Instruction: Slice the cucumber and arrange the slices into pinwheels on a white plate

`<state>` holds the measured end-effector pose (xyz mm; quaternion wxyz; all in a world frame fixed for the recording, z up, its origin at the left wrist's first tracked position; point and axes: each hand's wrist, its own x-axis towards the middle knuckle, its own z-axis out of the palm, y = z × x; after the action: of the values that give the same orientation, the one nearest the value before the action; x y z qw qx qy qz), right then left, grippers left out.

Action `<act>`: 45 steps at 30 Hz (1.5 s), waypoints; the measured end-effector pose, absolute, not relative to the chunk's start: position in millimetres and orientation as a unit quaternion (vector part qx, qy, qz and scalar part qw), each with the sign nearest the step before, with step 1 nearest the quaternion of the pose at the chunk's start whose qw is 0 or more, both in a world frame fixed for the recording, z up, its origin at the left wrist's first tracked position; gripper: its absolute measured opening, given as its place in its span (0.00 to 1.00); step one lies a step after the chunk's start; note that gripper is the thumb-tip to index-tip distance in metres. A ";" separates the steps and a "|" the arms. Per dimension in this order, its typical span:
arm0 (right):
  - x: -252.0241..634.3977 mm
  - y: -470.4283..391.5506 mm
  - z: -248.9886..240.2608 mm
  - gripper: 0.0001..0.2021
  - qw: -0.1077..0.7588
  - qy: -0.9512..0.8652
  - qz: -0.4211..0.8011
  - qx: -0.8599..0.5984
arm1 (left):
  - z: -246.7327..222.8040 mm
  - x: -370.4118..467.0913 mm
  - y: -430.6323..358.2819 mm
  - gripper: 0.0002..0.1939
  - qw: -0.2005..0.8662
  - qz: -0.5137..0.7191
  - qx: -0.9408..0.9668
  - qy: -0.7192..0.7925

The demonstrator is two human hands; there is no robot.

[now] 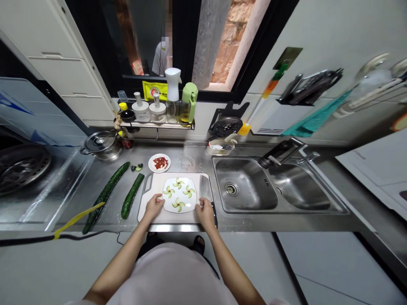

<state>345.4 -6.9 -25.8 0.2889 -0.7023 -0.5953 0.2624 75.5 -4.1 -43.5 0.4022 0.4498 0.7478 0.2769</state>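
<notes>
A white square plate (179,204) rests on a cutting board (151,180). Several flower shapes made of thin green cucumber slices (179,183), with small red bits at their centres, are laid out on it. At the plate's left edge, my left hand (154,206) has its fingers bent against the rim. My right hand (206,214) grips the opposite rim, fingers curled. Partly beneath that hand lies a kitchen knife (205,186), its dark handle towards me. Left of the board are a long cucumber (110,186) and a shorter cut one (132,197).
Behind the board stands a small white dish of red bits (160,163), beside cucumber scraps (138,167). A lidded steel pot (103,146) is at the back left. To the right is a double sink (251,186). A condiment rack (159,125) hangs below the window.
</notes>
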 end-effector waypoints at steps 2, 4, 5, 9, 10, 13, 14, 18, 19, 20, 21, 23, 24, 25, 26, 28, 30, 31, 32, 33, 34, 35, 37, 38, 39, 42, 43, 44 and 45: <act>345.5 -9.7 -30.5 0.19 0.290 -0.563 0.304 -0.712 | -41.4 76.4 -7.5 0.20 0.417 0.276 0.445 0.743; 343.9 -11.2 -35.1 0.20 0.293 -0.536 0.354 -0.708 | -41.3 77.0 -9.9 0.21 0.438 0.284 0.438 0.732; 342.6 -11.5 -37.5 0.20 0.296 -0.523 0.379 -0.704 | -42.2 77.3 -10.7 0.22 0.450 0.292 0.431 0.725; 334.2 -11.5 -46.4 0.22 0.318 -0.453 0.474 -0.685 | -49.5 78.8 -12.1 0.24 0.504 0.328 0.385 0.700; 331.8 -11.3 -47.9 0.22 0.326 -0.427 0.501 -0.679 | -51.8 79.4 -12.3 0.24 0.522 0.338 0.371 0.690; 325.8 -10.1 -49.7 0.22 0.351 -0.351 0.573 -0.652 | -58.2 80.6 -13.5 0.25 0.572 0.365 0.343 0.649; 324.4 -9.5 -49.5 0.21 0.358 -0.331 0.590 -0.644 | -60.0 80.6 -14.3 0.26 0.583 0.373 0.340 0.637; 321.5 -7.2 -48.2 0.18 0.377 -0.302 0.607 -0.631 | -62.8 79.7 -17.7 0.29 0.604 0.395 0.339 0.604; 321.1 -6.8 -47.9 0.17 0.381 -0.303 0.604 -0.632 | -62.1 79.5 -18.3 0.29 0.608 0.397 0.335 0.600; 320.9 -6.5 -47.5 0.17 0.383 -0.304 0.601 -0.632 | -60.8 79.4 -18.7 0.28 0.612 0.400 0.329 0.597; 320.8 -6.2 -46.8 0.16 0.385 -0.305 0.599 -0.632 | -58.8 79.5 -18.8 0.28 0.618 0.402 0.322 0.594; 320.8 -5.7 -44.2 0.16 0.388 -0.307 0.602 -0.627 | -52.9 80.1 -18.6 0.29 0.628 0.409 0.304 0.588; 321.1 -5.3 -42.0 0.16 0.391 -0.310 0.603 -0.623 | -49.0 80.6 -18.3 0.29 0.633 0.412 0.296 0.585; 321.6 -4.9 -39.1 0.16 0.393 -0.313 0.602 -0.620 | -44.2 81.2 -18.1 0.30 0.637 0.416 0.289 0.581; 322.2 -4.4 -35.4 0.16 0.398 -0.317 0.601 -0.617 | -38.8 81.8 -17.8 0.31 0.640 0.420 0.285 0.576; 324.0 -3.0 -26.0 0.16 0.409 -0.329 0.594 -0.610 | -25.9 82.8 -17.6 0.32 0.649 0.430 0.287 0.559; 326.2 -1.2 -14.0 0.16 0.421 -0.337 0.592 -0.599 | -11.4 83.4 -17.8 0.34 0.659 0.432 0.284 0.546; 327.3 -0.3 -7.2 0.16 0.429 -0.338 0.592 -0.593 | -4.1 83.5 -18.0 0.35 0.662 0.430 0.288 0.542; 328.3 0.5 -0.1 0.17 0.435 -0.340 0.592 -0.587 | 3.0 83.7 -18.4 0.36 0.667 0.427 0.292 0.537; 329.2 1.0 7.2 0.17 0.443 -0.344 0.592 -0.579 | 9.6 83.7 -18.8 0.36 0.668 0.430 0.295 0.532; 329.9 1.3 14.5 0.18 0.449 -0.348 0.592 -0.571 | 15.7 83.8 -19.3 0.37 0.668 0.433 0.297 0.528; 330.4 1.1 21.7 0.19 0.454 -0.350 0.592 -0.566 | 21.3 83.9 -19.8 0.37 0.667 0.438 0.298 0.523; 330.9 -0.4 35.2 0.20 0.462 -0.353 0.597 -0.552 | 31.1 84.3 -21.3 0.36 0.662 0.453 0.300 0.516; 331.0 -1.8 41.3 0.20 0.465 -0.354 0.598 -0.548 | 35.5 84.5 -22.2 0.35 0.660 0.457 0.300 0.516; 331.1 -3.5 46.7 0.20 0.468 -0.354 0.599 -0.545 | 39.6 84.6 -23.1 0.35 0.656 0.461 0.299 0.517; 331.9 -9.3 59.1 0.21 0.470 -0.354 0.603 -0.539 | 51.2 85.2 -26.1 0.35 0.648 0.471 0.299 0.519; 332.5 -11.1 62.0 0.21 0.471 -0.353 0.604 -0.538 | 54.8 85.4 -27.1 0.35 0.647 0.473 0.298 0.517; 333.1 -12.6 64.4 0.21 0.472 -0.350 0.605 -0.537 | 58.3 85.5 -28.0 0.35 0.648 0.475 0.297 0.516; 333.8 -13.8 66.3 0.21 0.472 -0.348 0.606 -0.537 | 61.6 85.7 -28.8 0.35 0.649 0.477 0.296 0.514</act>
<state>333.8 -13.8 66.3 0.4724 -0.5373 -0.3476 0.6061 85.7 -28.8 61.6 0.6488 0.2959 0.5139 0.4769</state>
